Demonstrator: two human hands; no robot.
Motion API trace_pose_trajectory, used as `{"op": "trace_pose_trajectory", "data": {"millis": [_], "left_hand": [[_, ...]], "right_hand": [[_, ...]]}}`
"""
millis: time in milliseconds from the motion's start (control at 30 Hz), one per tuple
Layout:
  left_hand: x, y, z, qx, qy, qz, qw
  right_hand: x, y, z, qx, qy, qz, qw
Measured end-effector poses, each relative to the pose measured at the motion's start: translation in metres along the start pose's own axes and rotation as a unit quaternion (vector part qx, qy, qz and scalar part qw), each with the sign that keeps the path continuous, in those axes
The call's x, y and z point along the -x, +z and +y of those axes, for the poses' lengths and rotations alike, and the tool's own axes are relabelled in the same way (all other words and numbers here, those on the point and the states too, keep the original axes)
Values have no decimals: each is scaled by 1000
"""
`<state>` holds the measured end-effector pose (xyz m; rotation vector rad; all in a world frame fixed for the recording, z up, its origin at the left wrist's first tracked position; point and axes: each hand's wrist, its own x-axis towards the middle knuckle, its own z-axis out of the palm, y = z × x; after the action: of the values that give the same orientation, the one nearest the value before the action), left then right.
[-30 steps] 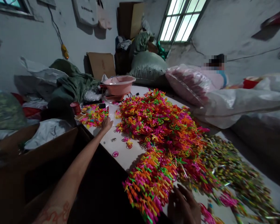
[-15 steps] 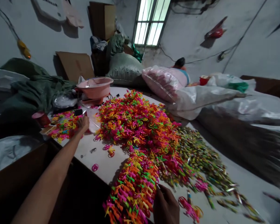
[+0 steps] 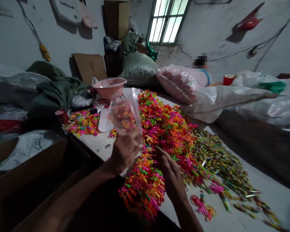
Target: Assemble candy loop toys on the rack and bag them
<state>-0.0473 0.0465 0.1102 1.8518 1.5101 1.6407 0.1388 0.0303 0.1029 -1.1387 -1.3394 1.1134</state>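
My left hand (image 3: 124,150) is raised in front of me, closed round the bottom of a clear plastic bag (image 3: 124,116) that stands up from it and looks see-through. My right hand (image 3: 170,174) hovers just right of it, fingers stretched out and apart, over a big heap of bright plastic pieces (image 3: 163,129) in pink, orange, yellow and green on the white table (image 3: 232,219). A denser stack of the same pieces (image 3: 142,187) lies at the table's near edge, under my hands.
A pink basin (image 3: 109,87) stands at the table's far end beside a smaller pile of coloured pieces (image 3: 84,123). Wrapped greenish items (image 3: 222,164) spread to the right. Big sacks (image 3: 207,93), cardboard and a person behind them line the back. A brown box (image 3: 26,174) sits left.
My left hand has come back from the far small pile, now holding up a clear bag close to me. My right hand has risen from the table edge beside it.
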Motion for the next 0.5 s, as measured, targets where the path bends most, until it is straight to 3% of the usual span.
{"op": "trace_pose_trajectory", "data": {"millis": [67, 133, 200, 300, 367, 433, 500], "left_hand": [[31, 10, 14, -16, 99, -82, 992], [52, 9, 15, -27, 178, -140, 974], [64, -2, 7, -17, 160, -139, 977], [64, -21, -17, 29, -36, -11, 999], [57, -26, -35, 96, -188, 52, 976], [50, -25, -49, 196, -305, 34, 931], [45, -19, -56, 306, -383, -19, 872]], "right_hand": [[-7, 24, -7, 1, -39, -29, 999], [-11, 36, -6, 19, -68, 2, 998], [-12, 34, 0, 16, -71, 41, 997], [-12, 17, 7, -6, -59, 45, 997], [-12, 7, 7, -6, -58, 29, 998], [-13, 0, 5, -2, -59, 17, 998], [-13, -4, 3, -2, -57, 7, 998]]}}
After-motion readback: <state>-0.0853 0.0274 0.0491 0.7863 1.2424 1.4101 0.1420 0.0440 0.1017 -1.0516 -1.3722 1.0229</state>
